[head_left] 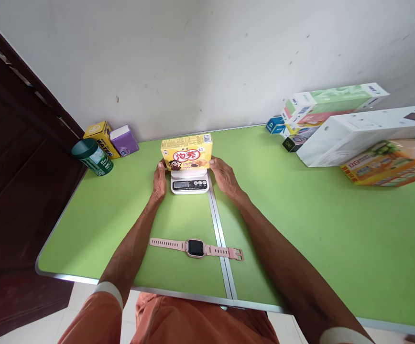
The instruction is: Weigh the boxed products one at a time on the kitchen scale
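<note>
A yellow snack box (pixel 186 152) with a red-and-white label rests on a white digital kitchen scale (pixel 189 185). My left hand (pixel 160 181) is at the box's left end, and my right hand (pixel 224 177) is at its right end, thumb against the corner. Between them the two hands grip the box; the fingers behind it are partly hidden. On the scale's front, a small display and several round buttons show, but the reading is too small to make out. Closer to me, a pink smartwatch (pixel 195 248) lies flat with its strap stretched out.
At the back left stand a green canister (pixel 93 156), a yellow box (pixel 102 138) and a purple box (pixel 125 140). Several cartons, including a large white box (pixel 336 136) and an orange package (pixel 390 162), stand at the right. A metal seam crosses the green table (pixel 300 229).
</note>
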A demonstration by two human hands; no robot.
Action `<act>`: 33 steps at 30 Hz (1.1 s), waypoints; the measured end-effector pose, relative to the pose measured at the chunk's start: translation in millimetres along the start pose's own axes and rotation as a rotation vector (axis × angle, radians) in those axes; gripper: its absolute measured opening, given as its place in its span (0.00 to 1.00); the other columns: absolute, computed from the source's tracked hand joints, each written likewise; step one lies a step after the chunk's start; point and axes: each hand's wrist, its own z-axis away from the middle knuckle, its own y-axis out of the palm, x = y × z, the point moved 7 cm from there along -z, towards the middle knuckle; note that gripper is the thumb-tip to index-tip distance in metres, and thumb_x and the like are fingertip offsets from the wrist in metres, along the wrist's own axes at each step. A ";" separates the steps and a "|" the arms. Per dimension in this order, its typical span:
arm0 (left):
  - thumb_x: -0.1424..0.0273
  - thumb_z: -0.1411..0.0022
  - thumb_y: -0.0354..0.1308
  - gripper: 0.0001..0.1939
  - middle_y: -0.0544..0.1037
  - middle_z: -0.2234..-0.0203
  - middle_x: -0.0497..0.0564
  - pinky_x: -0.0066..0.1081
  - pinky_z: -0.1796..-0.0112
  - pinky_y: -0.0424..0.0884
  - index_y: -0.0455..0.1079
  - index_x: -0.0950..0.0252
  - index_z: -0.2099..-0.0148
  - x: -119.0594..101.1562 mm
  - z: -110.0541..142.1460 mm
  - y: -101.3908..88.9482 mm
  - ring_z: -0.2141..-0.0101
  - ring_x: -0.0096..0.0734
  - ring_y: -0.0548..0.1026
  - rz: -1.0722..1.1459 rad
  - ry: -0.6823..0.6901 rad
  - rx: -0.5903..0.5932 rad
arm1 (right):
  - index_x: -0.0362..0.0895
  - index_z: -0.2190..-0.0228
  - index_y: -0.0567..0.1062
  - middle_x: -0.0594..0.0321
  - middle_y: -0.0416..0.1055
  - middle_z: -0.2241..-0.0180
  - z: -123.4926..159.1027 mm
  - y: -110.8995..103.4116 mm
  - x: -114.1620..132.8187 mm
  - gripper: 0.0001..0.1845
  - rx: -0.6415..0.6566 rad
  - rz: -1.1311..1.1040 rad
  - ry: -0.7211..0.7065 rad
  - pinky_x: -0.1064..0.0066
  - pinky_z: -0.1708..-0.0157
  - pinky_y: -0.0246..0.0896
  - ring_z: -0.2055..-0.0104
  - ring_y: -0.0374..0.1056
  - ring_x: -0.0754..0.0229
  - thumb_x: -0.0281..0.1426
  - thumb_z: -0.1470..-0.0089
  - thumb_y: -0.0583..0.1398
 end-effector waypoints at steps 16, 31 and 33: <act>0.30 0.40 0.67 0.48 0.81 0.37 0.65 0.52 0.41 0.80 0.74 0.59 0.33 -14.5 2.2 6.5 0.42 0.57 0.83 -0.148 0.064 0.037 | 0.50 0.32 0.78 0.46 0.79 0.34 -8.0 4.6 -2.3 0.56 -0.010 -0.151 0.007 0.41 0.37 0.79 0.35 0.77 0.35 0.76 0.45 0.62; 0.44 0.35 0.71 0.33 0.85 0.42 0.61 0.53 0.47 0.80 0.76 0.58 0.37 -82.2 3.8 82.8 0.45 0.56 0.82 -0.341 0.279 0.191 | 0.53 0.48 0.85 0.56 0.84 0.43 10.7 -100.7 27.4 0.38 -0.118 -0.121 0.004 0.50 0.48 0.83 0.42 0.79 0.42 0.67 0.45 0.69; 0.46 0.36 0.74 0.32 0.85 0.43 0.61 0.52 0.49 0.80 0.76 0.58 0.39 -84.0 11.6 120.0 0.46 0.56 0.83 -0.292 0.268 0.295 | 0.52 0.47 0.85 0.56 0.84 0.42 25.1 -138.8 25.9 0.35 -0.168 -0.069 0.015 0.53 0.52 0.82 0.44 0.80 0.43 0.63 0.43 0.70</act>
